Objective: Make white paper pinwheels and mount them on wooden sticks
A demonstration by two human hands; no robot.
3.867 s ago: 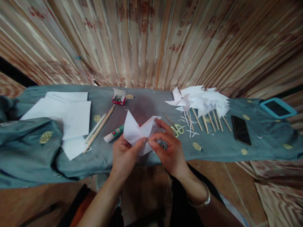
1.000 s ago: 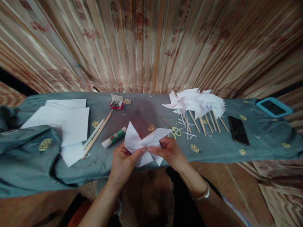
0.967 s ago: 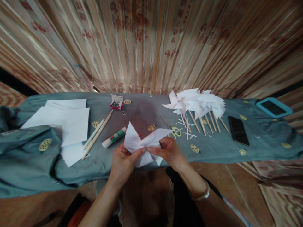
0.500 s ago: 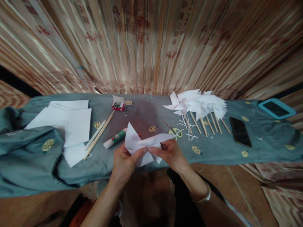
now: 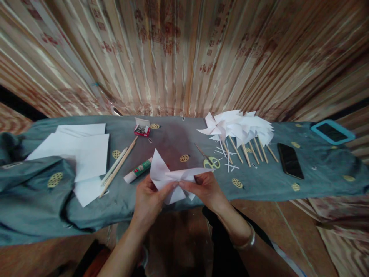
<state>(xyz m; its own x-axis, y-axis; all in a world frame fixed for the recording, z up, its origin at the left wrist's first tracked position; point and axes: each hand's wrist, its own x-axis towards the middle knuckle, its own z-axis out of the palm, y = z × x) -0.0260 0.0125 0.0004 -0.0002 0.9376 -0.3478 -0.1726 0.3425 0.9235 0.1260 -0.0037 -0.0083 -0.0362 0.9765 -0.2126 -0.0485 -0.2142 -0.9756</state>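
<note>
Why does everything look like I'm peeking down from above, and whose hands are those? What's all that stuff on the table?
There's no robot here. One camera on a person's head looks forward and down, so you see what's in front of them. Those are that person's bare hands: the left hand and right hand pinch a folded white paper between them.

On the grey-green cloth, to the left, lie white sheets, sticks, a green-and-white tube and an open red box. To the right are scissors, overlapping paper pinwheels, a dark phone and a blue-framed tablet.
</note>
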